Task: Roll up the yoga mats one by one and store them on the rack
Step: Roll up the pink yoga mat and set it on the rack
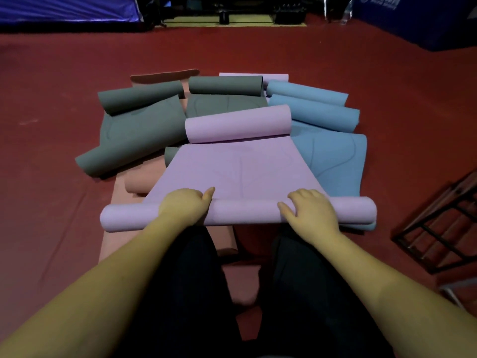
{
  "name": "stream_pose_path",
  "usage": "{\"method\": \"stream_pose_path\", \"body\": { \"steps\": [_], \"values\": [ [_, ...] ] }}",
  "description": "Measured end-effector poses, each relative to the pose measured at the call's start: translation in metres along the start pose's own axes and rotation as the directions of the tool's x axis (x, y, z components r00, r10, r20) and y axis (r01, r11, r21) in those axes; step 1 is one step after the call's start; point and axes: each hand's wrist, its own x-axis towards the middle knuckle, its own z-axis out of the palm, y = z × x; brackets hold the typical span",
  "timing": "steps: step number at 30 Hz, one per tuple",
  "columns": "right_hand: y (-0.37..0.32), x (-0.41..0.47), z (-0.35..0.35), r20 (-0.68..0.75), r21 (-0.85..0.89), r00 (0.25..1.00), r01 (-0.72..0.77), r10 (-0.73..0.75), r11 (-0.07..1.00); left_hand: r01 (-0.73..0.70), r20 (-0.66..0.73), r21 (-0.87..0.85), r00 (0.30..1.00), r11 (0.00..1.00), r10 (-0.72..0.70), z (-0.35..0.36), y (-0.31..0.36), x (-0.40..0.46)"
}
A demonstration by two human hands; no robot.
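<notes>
Both hands, left hand (184, 206) and right hand (308, 208), are gripping the lilac yoga mat's (232, 171) rolled near end; bare red floor (51, 125) is surrounding the pile, rack (438, 226) possibly empty, right.

My left grip (184, 206) and right grip (308, 210) lie over the near roll of the lilac mat (232, 171), so I cannot see the palms or the roll beneath them. Under that mat, the blue mat (333, 161) shows only to the right of my right grip, and the salmon mat (139, 182) only to the left of my left grip. Right of my right grip the black metal rack (436, 228) is cut off by the frame edge. Far beyond both grips, the dark equipment (232, 11) at the top edge is too dim to identify.
</notes>
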Motion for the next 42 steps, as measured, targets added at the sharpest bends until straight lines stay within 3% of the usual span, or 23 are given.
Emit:
{"method": "stream_pose_path", "body": {
  "steps": [8,10,12,15,18,22,28,32,37,42],
  "values": [
    [-0.008,0.030,-0.008,0.188,-0.097,0.977,-0.085,0.102,0.992,0.014,0.173,-0.061,0.985,0.998,-0.003,-0.009,-0.002,0.019],
    [-0.008,0.036,-0.012,0.247,-0.096,0.962,-0.093,0.114,0.991,-0.069,0.105,-0.020,0.992,0.997,0.071,-0.009,-0.005,0.014],
    [-0.008,0.040,-0.014,0.279,-0.102,0.952,-0.103,0.128,0.989,-0.156,0.016,0.130,0.988,0.979,0.155,-0.003,-0.007,0.000],
    [-0.012,0.045,-0.020,0.348,-0.119,0.927,-0.103,0.138,0.988,-0.083,-0.037,0.182,0.995,0.980,0.092,0.004,-0.006,-0.021],
    [-0.017,0.050,-0.032,0.427,-0.120,0.896,-0.081,0.125,0.989,-0.046,-0.098,0.099,0.994,0.994,0.056,-0.002,-0.005,-0.016],
    [-0.016,0.057,-0.049,0.580,-0.094,0.802,-0.110,0.144,0.990,-0.063,-0.091,0.005,0.994,0.998,0.064,-0.015,-0.007,-0.014],
    [-0.008,0.058,-0.059,0.759,-0.040,0.636,-0.167,0.138,0.985,-0.026,0.173,-0.019,0.984,0.999,0.029,-0.027,0.003,-0.015],
    [-0.004,0.057,-0.044,0.727,0.000,0.681,-0.123,0.085,0.992,-0.020,0.205,-0.088,0.978,0.996,0.038,-0.025,0.000,-0.008],
    [-0.004,0.045,-0.037,0.362,0.028,0.929,-0.090,0.074,0.996,-0.044,0.205,-0.075,0.977,0.996,0.058,-0.024,-0.002,0.002],
    [-0.016,0.032,-0.040,0.252,-0.107,0.962,-0.082,0.107,0.991,0.011,0.264,-0.134,0.964,0.991,0.025,-0.026,-0.003,0.013]
  ]
}}
